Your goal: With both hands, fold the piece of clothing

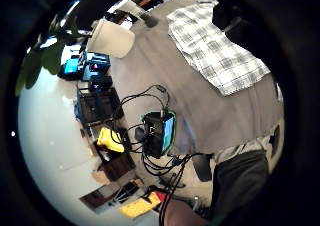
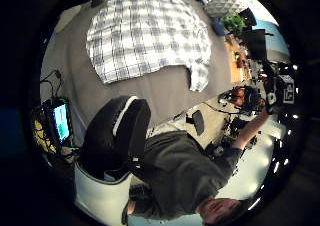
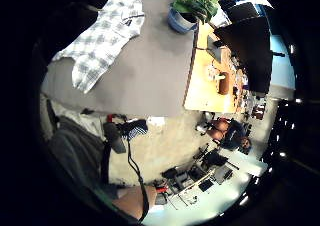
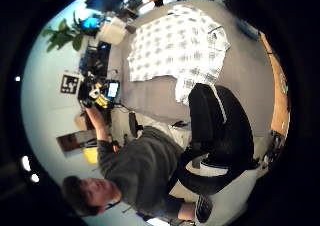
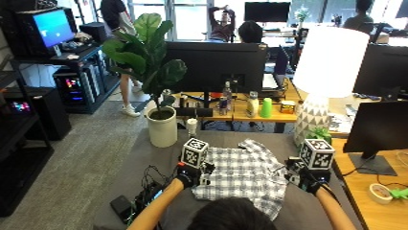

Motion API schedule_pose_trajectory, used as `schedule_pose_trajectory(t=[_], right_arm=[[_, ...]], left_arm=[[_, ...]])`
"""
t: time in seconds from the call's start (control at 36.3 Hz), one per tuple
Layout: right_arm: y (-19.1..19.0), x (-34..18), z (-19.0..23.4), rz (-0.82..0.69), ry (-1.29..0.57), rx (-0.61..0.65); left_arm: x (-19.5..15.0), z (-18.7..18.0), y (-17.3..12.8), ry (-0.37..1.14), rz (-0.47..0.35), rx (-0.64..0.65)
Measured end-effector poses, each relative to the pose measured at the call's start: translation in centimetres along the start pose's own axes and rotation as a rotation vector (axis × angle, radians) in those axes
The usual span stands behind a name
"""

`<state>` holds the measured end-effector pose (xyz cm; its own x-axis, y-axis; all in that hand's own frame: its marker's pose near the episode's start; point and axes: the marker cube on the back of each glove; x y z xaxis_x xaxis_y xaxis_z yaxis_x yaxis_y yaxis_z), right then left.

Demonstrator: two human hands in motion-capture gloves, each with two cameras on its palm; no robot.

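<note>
Grey desk (image 5: 137, 158), office behind. Plaid shirt (image 5: 242, 175) flat on it, between left hand (image 5: 189, 178) and right hand (image 5: 310, 179). Both raised above the desk beside the shirt's side edges, holding nothing; finger spread unclear. Bare desk past both hands; potted plant (image 5: 159, 125) and lamp (image 5: 312, 117) at far edge.

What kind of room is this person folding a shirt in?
It looks like an open office or lab. Desks behind the grey table carry computer monitors, other people sit at screens, and a potted plant and a white lamp stand by the plaid shirt.
</note>
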<state>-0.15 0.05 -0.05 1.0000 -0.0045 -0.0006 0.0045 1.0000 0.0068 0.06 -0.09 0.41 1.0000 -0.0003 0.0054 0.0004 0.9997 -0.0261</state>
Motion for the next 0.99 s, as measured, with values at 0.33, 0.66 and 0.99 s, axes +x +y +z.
schedule_pose_trajectory(t=[0.33,0.66,0.99], right_arm=[[0.0,0.1,0.8,0.002,-0.001,-0.02],[0.1,0.3,1.3,0.006,0.02,-0.041],[-0.3,0.9,2.7,0.017,0.021,-0.083]], left_arm=[[0.7,2.2,-1.6,-0.006,0.046,-0.059],[1.3,6.9,-5.2,-0.005,0.06,-0.202],[3.7,8.9,-0.6,-0.002,-0.003,-0.504]])
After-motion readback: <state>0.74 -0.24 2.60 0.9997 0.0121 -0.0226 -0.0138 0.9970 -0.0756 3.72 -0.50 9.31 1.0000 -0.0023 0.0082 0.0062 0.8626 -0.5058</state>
